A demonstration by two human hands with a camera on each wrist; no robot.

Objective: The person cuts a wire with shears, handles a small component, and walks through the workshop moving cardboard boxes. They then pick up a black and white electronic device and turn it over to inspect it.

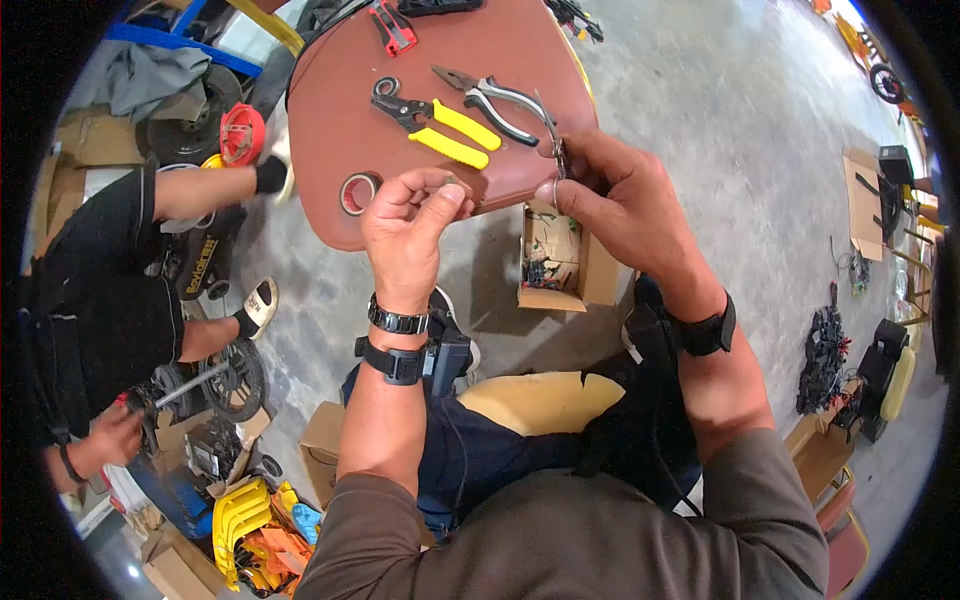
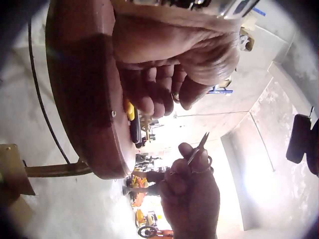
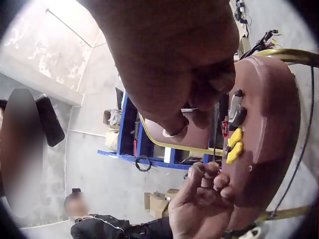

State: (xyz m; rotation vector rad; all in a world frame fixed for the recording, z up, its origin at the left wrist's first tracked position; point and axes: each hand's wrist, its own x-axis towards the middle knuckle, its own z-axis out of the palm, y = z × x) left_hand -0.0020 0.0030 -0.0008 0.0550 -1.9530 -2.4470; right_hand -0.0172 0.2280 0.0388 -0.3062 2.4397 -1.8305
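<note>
My right hand holds a small pair of scissors by its finger loops, blades pointing up and away over the seat's edge. My left hand pinches a tiny brass-coloured piece between thumb and fingertips, at the near edge of the reddish-brown seat; I cannot tell what the piece is. On the seat, just beyond both hands, lie yellow-handled wire strippers and pliers with grey and black handles. A roll of tape lies left of my left hand.
A red utility knife lies toward the seat's far side. Below the near edge, an open cardboard box with small scraps stands on the floor. To the left, another person sits among wheels and boxes. Black wiring lies on the floor at right.
</note>
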